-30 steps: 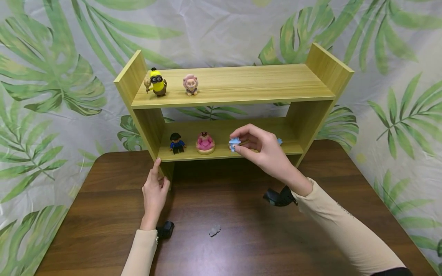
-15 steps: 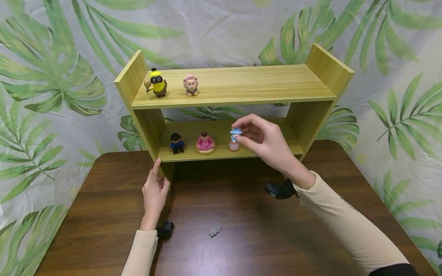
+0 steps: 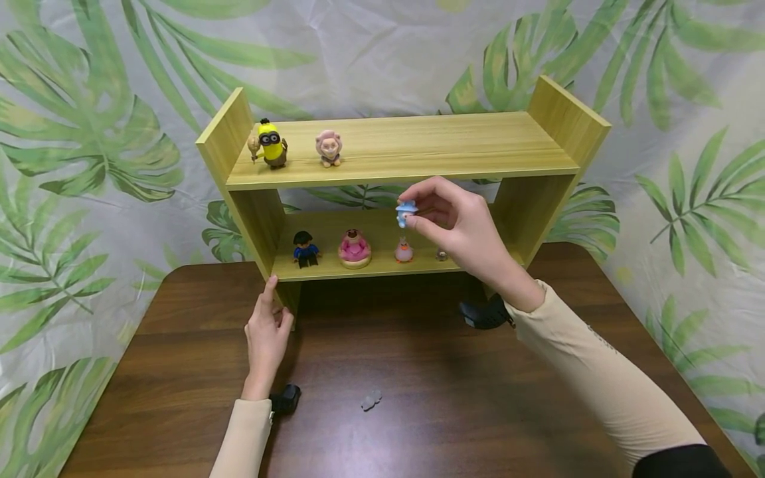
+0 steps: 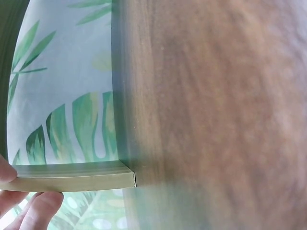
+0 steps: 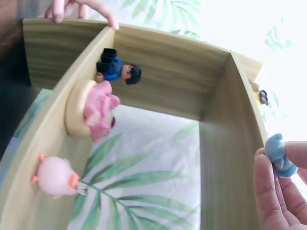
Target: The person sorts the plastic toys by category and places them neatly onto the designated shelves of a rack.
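My right hand (image 3: 457, 222) pinches a small blue figurine with a brimmed hat (image 3: 406, 214) between thumb and fingertips. It is held in front of the wooden shelf (image 3: 388, 174), just below the upper board's edge. Below it on the lower board stands a pink duck figurine (image 3: 404, 250). A smaller figure (image 3: 441, 255) beside the duck is partly hidden by my right hand. My left hand (image 3: 269, 332) grips the shelf's left side panel (image 4: 72, 182), thumb and fingers on opposite faces, index fingertip at the lower board's corner.
On the lower board are a toy figure in blue (image 3: 306, 249) and a pink bear in a ring (image 3: 355, 249). A yellow minion (image 3: 273, 145) and a pink-maned figurine (image 3: 329, 147) stand on top. A grey cloud-shaped piece (image 3: 371, 399) lies on the brown table (image 3: 454, 425).
My right hand has raised the blue-hatted figurine from lower-board height toward the upper board. The pink duck and the small figure beside it have come into view. My left hand stays put.
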The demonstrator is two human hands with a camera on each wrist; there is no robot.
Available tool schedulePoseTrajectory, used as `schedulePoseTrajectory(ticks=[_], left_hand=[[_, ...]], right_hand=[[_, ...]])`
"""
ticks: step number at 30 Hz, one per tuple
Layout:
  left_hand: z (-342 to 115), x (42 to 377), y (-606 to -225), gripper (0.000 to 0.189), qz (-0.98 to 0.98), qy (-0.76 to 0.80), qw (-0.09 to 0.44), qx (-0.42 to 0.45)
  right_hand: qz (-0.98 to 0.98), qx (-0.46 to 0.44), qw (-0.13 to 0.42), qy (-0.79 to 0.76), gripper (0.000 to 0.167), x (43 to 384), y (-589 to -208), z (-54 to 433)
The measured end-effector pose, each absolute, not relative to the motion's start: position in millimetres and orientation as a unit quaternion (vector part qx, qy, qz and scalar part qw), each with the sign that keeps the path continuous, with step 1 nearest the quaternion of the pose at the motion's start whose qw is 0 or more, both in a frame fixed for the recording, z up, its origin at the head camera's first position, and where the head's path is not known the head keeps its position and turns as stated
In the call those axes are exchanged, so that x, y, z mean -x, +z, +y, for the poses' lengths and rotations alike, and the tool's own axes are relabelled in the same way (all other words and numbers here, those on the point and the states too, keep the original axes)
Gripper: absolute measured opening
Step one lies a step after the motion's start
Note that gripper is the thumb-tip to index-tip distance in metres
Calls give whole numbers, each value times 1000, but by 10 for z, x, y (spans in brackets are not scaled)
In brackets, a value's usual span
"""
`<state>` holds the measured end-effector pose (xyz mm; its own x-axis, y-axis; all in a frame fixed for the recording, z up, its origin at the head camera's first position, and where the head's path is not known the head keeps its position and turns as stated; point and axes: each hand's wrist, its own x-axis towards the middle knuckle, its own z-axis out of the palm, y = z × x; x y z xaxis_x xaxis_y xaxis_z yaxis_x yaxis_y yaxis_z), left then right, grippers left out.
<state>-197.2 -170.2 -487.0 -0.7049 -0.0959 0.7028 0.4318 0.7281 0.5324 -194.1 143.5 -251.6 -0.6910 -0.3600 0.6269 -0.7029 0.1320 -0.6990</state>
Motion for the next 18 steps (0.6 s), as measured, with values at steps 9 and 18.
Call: schedulePoseTrajectory(ticks=[9,18], left_hand=[[-1702,1974,-4870,82,-851,-354,374,99],[-1704,1979,-4878,82,-850,-351,378,103]], right_hand=[[-734,-361,184,544,21,1999,-2341,1401],[-728,-361,201,547,21,2059,-2212,1357]])
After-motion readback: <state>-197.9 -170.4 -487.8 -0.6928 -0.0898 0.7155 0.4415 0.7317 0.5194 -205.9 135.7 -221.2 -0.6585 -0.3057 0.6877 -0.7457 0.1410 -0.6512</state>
